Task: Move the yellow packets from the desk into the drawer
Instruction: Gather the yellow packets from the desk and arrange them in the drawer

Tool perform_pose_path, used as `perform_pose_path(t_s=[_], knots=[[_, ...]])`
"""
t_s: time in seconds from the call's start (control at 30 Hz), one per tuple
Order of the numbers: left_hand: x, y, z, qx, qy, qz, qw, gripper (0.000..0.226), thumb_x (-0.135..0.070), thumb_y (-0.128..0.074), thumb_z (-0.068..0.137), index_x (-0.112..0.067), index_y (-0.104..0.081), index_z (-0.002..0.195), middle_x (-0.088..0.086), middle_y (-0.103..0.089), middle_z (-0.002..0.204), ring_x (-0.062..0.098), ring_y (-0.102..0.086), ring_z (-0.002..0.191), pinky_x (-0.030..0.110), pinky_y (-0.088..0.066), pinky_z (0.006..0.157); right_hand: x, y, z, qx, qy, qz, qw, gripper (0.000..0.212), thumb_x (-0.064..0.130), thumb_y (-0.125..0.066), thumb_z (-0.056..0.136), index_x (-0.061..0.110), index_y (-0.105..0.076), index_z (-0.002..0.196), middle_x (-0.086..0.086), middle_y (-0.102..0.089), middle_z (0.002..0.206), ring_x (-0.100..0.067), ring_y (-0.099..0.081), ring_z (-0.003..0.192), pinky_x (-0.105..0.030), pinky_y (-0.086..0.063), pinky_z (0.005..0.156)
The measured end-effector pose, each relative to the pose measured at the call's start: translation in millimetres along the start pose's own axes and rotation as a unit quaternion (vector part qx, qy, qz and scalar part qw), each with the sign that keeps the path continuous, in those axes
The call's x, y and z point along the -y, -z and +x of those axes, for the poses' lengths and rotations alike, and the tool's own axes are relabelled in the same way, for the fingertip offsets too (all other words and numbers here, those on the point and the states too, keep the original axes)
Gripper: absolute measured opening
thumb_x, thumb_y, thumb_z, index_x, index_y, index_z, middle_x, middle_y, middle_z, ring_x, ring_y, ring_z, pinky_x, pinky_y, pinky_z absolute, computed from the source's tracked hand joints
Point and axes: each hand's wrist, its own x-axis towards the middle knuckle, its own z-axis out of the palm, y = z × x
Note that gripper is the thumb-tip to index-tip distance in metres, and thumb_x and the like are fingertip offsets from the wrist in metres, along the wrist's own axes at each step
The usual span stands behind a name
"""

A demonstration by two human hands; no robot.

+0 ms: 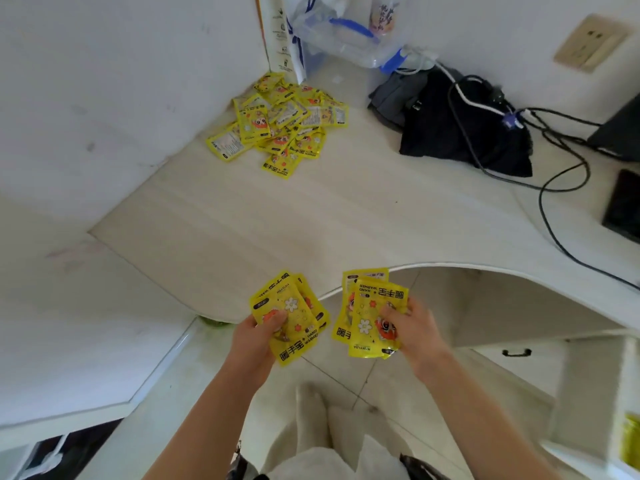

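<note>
Glossy yellow foil packets (278, 124), flat and rectangular with cartoon print, lie heaped at 12 o'clock in the far corner of the pale wood-grain desk (277, 216). At 6 o'clock, over the desk's curved front edge, the left hand (258, 336) pinches a fanned bunch of packets (289, 315), thumb pressed on the top one. Just beside it, the right hand (414, 329) grips another overlapping bunch (369, 315), fingers curled round its edge. At 4 o'clock, an open white drawer (585, 455) shows something yellow inside. At 2 o'clock, a soft black bag (460, 129) sits under tangled black cables (550, 174).
</note>
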Motion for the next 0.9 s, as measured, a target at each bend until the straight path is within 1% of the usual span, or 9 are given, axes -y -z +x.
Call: perform_pose_path(t_s=[0.07, 0.17, 0.2, 0.33, 0.5, 0.57, 0.7, 0.83, 0.9], knots=[[7, -8, -7, 0.004, 0.004, 0.018, 1.000, 0.025, -0.002, -0.057, 0.091, -0.002, -0.063, 0.115, 0.022, -0.070, 0.111, 0.040, -0.068, 0.100, 0.055, -0.055, 0.085, -9, 14, -9, -0.016, 0.002, 0.015, 1.000, 0.019, 0.019, -0.065, 0.083, 0.018, -0.067, 0.101, -0.006, -0.074, 0.097, -0.028, -0.072, 0.088, -0.053, -0.057, 0.083], [18, -24, -17, 0.019, -0.004, 0.058, 0.998, 0.022, 0.001, -0.058, 0.090, 0.000, -0.065, 0.111, 0.020, -0.072, 0.108, 0.037, -0.070, 0.096, 0.047, -0.059, 0.072, -25, 39, -23, -0.044, 0.009, 0.037, 0.998, 0.014, 0.015, -0.065, 0.086, 0.018, -0.066, 0.100, -0.007, -0.073, 0.098, -0.028, -0.071, 0.090, -0.053, -0.057, 0.083], [22, -30, -20, 0.027, -0.006, 0.071, 0.997, 0.021, 0.002, -0.059, 0.090, 0.000, -0.065, 0.110, 0.020, -0.072, 0.107, 0.036, -0.070, 0.095, 0.046, -0.059, 0.070, -30, 47, -28, -0.053, 0.010, 0.041, 0.998, 0.014, 0.015, -0.065, 0.087, 0.018, -0.066, 0.100, -0.007, -0.073, 0.099, -0.028, -0.071, 0.090, -0.052, -0.057, 0.083], [46, -59, -27, 0.050, 0.012, 0.109, 0.993, 0.025, 0.001, -0.062, 0.087, 0.000, -0.065, 0.112, 0.020, -0.071, 0.108, 0.036, -0.069, 0.095, 0.048, -0.058, 0.074, -54, 84, -48, -0.092, 0.006, 0.067, 0.993, 0.010, 0.013, -0.063, 0.089, 0.019, -0.066, 0.097, -0.008, -0.073, 0.098, -0.029, -0.070, 0.091, -0.051, -0.057, 0.084], [94, -118, -55, 0.103, 0.026, 0.167, 0.980, 0.017, 0.001, -0.065, 0.085, -0.003, -0.068, 0.102, 0.016, -0.073, 0.096, 0.030, -0.072, 0.079, 0.041, -0.058, 0.061, -96, 157, -87, -0.149, 0.001, 0.120, 0.982, 0.016, 0.010, -0.063, 0.088, 0.015, -0.065, 0.104, -0.010, -0.072, 0.101, -0.029, -0.070, 0.092, -0.050, -0.057, 0.085], [119, -140, -68, 0.117, 0.036, 0.187, 0.975, 0.016, 0.000, -0.066, 0.084, -0.005, -0.068, 0.099, 0.016, -0.073, 0.094, 0.032, -0.072, 0.080, 0.044, -0.058, 0.063, -116, 189, -104, -0.169, -0.003, 0.142, 0.975, 0.019, 0.009, -0.063, 0.089, 0.013, -0.064, 0.107, -0.011, -0.072, 0.102, -0.030, -0.070, 0.092, -0.050, -0.057, 0.084], [175, -182, -95, 0.144, 0.061, 0.209, 0.965, 0.020, -0.001, -0.067, 0.083, -0.002, -0.066, 0.103, 0.021, -0.071, 0.101, 0.039, -0.069, 0.092, 0.054, -0.057, 0.069, -159, 253, -137, -0.204, -0.005, 0.174, 0.963, 0.019, 0.009, -0.063, 0.089, 0.013, -0.064, 0.107, -0.011, -0.072, 0.101, -0.029, -0.070, 0.091, -0.051, -0.057, 0.083], [225, -220, -122, 0.175, 0.077, 0.222, 0.956, 0.019, 0.001, -0.066, 0.084, -0.003, -0.066, 0.103, 0.018, -0.073, 0.096, 0.033, -0.071, 0.081, 0.049, -0.058, 0.063, -196, 310, -165, -0.238, -0.004, 0.197, 0.951, 0.015, 0.008, -0.063, 0.089, 0.015, -0.065, 0.102, -0.011, -0.072, 0.099, -0.029, -0.070, 0.091, -0.050, -0.057, 0.083], [248, -237, -134, 0.185, 0.081, 0.227, 0.953, 0.020, 0.002, -0.066, 0.084, -0.002, -0.066, 0.103, 0.018, -0.072, 0.095, 0.032, -0.071, 0.080, 0.048, -0.058, 0.065, -213, 336, -175, -0.253, -0.005, 0.208, 0.945, 0.016, 0.008, -0.064, 0.088, 0.016, -0.065, 0.101, -0.011, -0.072, 0.099, -0.029, -0.070, 0.091, -0.050, -0.057, 0.082]])
